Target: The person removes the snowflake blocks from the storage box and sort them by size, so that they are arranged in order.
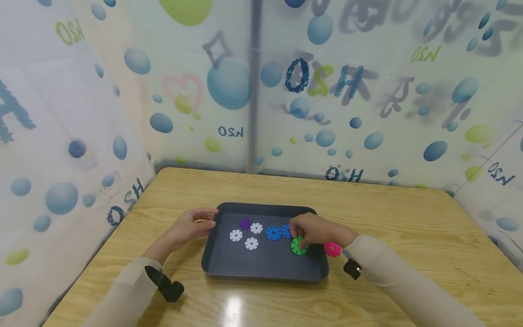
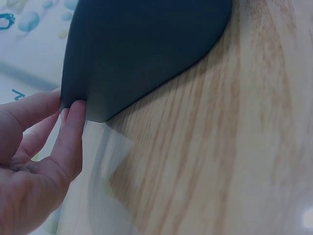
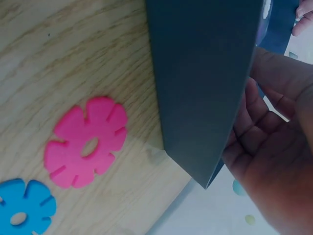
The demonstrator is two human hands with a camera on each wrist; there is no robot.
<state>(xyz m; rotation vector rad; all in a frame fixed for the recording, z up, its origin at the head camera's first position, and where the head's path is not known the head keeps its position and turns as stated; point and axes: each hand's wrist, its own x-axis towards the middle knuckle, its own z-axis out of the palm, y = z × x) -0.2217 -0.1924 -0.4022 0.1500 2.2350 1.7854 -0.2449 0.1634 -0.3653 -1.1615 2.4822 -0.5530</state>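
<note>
A dark grey tray [image 1: 265, 271] lies on the wooden table with slotted plastic flower discs in it. My left hand [image 1: 192, 228] pinches its left rim; the left wrist view shows the fingers on both sides of the tray wall [image 2: 146, 44]. Over the tray's right part, my right hand [image 1: 312, 228] reaches down with bent fingers. A blue disc [image 1: 285, 231] and a green disc [image 1: 297, 247] lie at its fingertips. Whether it grips either one is hidden, since in the right wrist view the tray wall [image 3: 203, 83] covers the fingertips of the right hand [image 3: 274, 127].
Another blue disc [image 1: 273, 233], a purple disc [image 1: 245, 224] and white discs [image 1: 251, 244] are in the tray. Outside its right wall, a pink disc [image 3: 105, 125] and a blue disc [image 3: 36, 205] lie on the table [image 1: 392, 218]. Patterned curtains [image 1: 196, 150] hang behind.
</note>
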